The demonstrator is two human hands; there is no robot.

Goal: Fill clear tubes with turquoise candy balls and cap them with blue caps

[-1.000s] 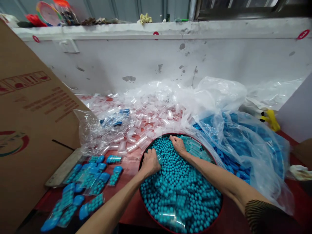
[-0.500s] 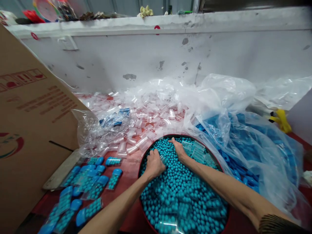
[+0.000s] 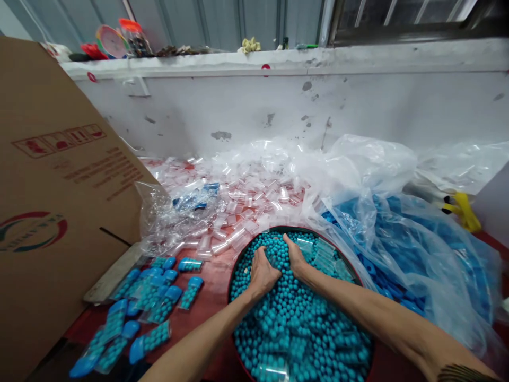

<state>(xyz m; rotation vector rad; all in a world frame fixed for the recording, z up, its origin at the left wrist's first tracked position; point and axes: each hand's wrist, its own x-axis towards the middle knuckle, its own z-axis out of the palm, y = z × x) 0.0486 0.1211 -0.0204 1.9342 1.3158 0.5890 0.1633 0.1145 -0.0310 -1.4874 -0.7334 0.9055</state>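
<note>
Beads (image 3: 294,313), small, round, glossy teal, heaped in dark-rimmed round tub (image 3: 231,297)

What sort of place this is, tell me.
Probably a workshop or packing room. Heaped clear tubes, capped tubes of teal beads and a round tub of loose beads point to assembly by hand.

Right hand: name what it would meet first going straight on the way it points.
The right hand would likely meet the teal beads just past its fingertips, then the tub's far rim; how deep the fingers sit is unclear.
</note>
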